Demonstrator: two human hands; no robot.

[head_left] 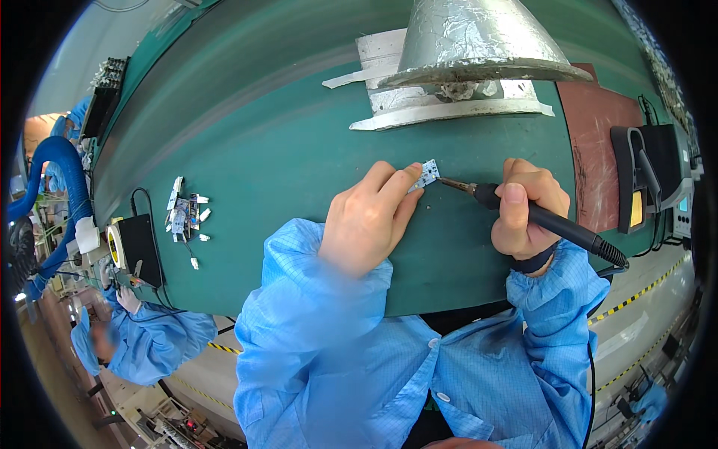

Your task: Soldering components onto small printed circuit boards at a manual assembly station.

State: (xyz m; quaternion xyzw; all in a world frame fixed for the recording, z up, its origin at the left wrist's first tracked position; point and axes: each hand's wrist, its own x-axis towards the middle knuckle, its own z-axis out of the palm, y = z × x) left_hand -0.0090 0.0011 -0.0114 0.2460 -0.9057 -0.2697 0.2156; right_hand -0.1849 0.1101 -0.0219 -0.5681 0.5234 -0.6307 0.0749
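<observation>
The circuit board has a smooth, pale blue-white face. The soldering iron has a dark handle that looks like matt plastic, with a metal barrel toward its tip. Wrinkled, shiny silver foil seems to cover the cone-shaped hood. The green bench mat looks smooth with a soft sheen; the reddish-brown sheet is matt and scuffed. The blue coat is creased, finely checked cloth, fastened with smooth, plastic-looking white buttons.
</observation>
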